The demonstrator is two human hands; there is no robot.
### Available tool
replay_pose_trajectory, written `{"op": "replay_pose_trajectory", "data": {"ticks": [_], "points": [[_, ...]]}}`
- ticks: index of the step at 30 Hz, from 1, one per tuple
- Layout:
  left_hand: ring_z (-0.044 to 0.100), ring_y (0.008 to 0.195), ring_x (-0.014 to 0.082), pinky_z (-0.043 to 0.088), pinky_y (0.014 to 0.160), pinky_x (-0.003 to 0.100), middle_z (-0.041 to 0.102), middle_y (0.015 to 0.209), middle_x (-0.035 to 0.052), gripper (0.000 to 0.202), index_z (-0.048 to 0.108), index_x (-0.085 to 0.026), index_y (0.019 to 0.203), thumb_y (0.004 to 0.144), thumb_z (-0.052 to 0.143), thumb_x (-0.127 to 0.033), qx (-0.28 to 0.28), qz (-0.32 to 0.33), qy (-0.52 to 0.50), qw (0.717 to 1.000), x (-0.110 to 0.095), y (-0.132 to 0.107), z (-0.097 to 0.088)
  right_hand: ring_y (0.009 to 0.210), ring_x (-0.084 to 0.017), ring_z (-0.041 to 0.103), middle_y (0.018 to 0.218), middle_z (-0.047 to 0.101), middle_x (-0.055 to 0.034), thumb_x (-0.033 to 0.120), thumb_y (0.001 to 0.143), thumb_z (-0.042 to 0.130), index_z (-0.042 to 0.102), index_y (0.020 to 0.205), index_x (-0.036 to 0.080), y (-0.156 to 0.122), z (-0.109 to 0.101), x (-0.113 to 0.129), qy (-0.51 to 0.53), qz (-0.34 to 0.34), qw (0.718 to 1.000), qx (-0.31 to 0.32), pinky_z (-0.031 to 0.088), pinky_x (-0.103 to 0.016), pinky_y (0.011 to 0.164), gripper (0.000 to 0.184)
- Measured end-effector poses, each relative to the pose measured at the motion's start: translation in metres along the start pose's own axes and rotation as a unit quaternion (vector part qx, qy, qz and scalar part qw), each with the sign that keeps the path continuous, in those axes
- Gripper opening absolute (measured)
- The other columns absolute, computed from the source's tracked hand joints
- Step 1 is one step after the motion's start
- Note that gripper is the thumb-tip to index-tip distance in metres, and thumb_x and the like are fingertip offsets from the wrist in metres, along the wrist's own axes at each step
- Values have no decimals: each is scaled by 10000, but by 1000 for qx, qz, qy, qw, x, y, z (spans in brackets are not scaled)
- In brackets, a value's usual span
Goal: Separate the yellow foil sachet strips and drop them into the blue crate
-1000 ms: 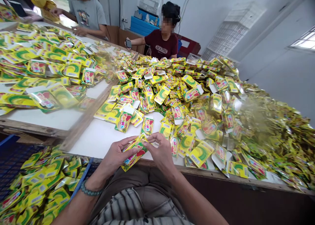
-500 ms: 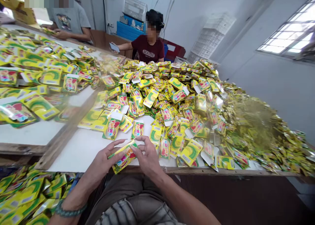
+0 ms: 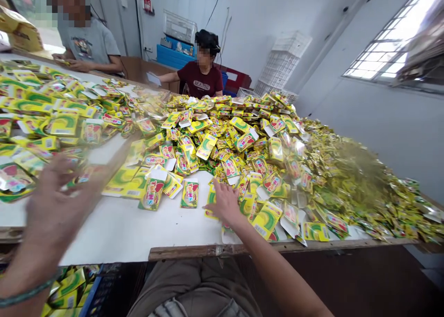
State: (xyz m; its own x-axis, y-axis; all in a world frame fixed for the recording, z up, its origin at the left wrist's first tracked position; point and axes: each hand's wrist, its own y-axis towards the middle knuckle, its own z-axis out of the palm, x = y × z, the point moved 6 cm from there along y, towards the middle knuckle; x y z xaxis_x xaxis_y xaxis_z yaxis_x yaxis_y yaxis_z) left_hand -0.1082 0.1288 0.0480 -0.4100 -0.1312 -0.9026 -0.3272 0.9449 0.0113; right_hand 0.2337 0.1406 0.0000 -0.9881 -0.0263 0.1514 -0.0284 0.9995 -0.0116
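My right hand lies flat, fingers stretched out, on yellow-green snack packets at the near edge of a big heap of packets on the white table. It holds nothing that I can see. My left hand is off to the left above the table, blurred by motion, with its fingers spread and nothing in them. A beaded bracelet sits on that wrist. Two loose packets lie on bare table between my hands.
More packets cover a second table on the left. A blue crate with packets stands below by my left knee. Across the tables are a person in a grey shirt and a person in a maroon shirt. White crates are stacked by the wall.
Both hands were holding one packet over the table edge. That packet is gone from them; the left hand has swung out left and the right has reached forward onto the heap.
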Motion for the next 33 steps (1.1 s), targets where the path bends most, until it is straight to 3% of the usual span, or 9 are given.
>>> {"op": "replay_pose_trajectory", "data": {"ticks": [3, 6, 9, 13, 17, 21, 26, 30, 33], "points": [[637, 1034, 333, 537, 852, 431, 577, 1326, 132, 737, 492, -170, 1303, 716, 600, -604, 31, 12, 18, 999, 12, -26, 47, 1186, -310, 498, 1302, 571, -121, 342, 703, 768, 349, 1435, 234, -14, 13, 26, 59, -112, 989, 77, 357, -441, 974, 850], [573, 1159, 337, 477, 959, 473, 542, 1378, 141, 689, 502, -190, 1319, 748, 613, -560, 162, 154, 80, 971, 16, -52, 100, 1199, -218, 518, 1371, 527, -65, 291, 783, 692, 325, 1443, 268, -27, 11, 47, 151, -226, 956, 114, 406, -324, 964, 755], [387, 1347, 321, 318, 1108, 485, 466, 1452, 130, 655, 472, -197, 1370, 767, 654, -374, 280, 311, 171, 892, 8, -72, 137, 1102, -199, 582, 1245, 615, -83, 192, 881, 501, 412, 1383, 212, -7, 0, 37, 97, -190, 974, 69, 414, -315, 937, 510], [239, 1409, 369, 260, 1112, 542, 386, 1503, 128, 833, 408, -226, 1423, 650, 719, -205, 362, 377, 292, 801, -4, -76, 173, 1101, -300, 565, 1125, 637, -178, 93, 800, 488, 503, 1271, 138, 33, -4, 8, -137, -89, 985, 47, 332, -469, 975, 473], [466, 1191, 393, 324, 1026, 554, 631, 1167, 173, 722, 587, -160, 1237, 578, 814, -350, 397, 391, 334, 760, -17, -71, 197, 1020, -286, 598, 1024, 660, -171, 68, 808, 455, 571, 1127, 126, 37, 5, -1, -176, -93, 978, 57, 295, -466, 990, 345], [525, 1006, 354, 426, 882, 482, 634, 981, 157, 551, 641, -155, 1095, 632, 774, -423, 353, 386, 332, 785, -24, -72, 192, 959, -251, 615, 1023, 670, -137, 95, 824, 447, 557, 1156, 149, 17, 12, -4, -135, -104, 984, 49, 377, -360, 892, 354], [560, 1108, 305, 422, 973, 426, 632, 1196, 147, 501, 574, -161, 1254, 765, 576, -269, 293, 311, 229, 874, -15, -74, 164, 711, -186, 600, 794, 659, -43, 171, 879, 404, 548, 1198, 180, -1, 8, -19, 137, -27, 989, -41, 428, -277, 683, 351], [609, 1078, 309, 445, 963, 425, 658, 1233, 105, 484, 601, -175, 1254, 810, 521, -351, 276, 153, 106, 943, 7, -69, 145, 504, -130, 454, 561, 457, 65, 371, 843, 514, 557, 1057, 189, -15, 14, -24, 439, 46, 894, -73, 388, -234, 517, 284], [651, 972, 311, 494, 892, 407, 736, 1067, 73, 451, 677, -176, 1147, 812, 552, -450, 290, 53, -15, 955, 17, -71, 139, 512, -108, 445, 584, 459, 66, 411, 789, 594, 561, 1004, 197, -22, 16, -10, 564, 27, 823, -53, 397, -217, 496, 305]]}}
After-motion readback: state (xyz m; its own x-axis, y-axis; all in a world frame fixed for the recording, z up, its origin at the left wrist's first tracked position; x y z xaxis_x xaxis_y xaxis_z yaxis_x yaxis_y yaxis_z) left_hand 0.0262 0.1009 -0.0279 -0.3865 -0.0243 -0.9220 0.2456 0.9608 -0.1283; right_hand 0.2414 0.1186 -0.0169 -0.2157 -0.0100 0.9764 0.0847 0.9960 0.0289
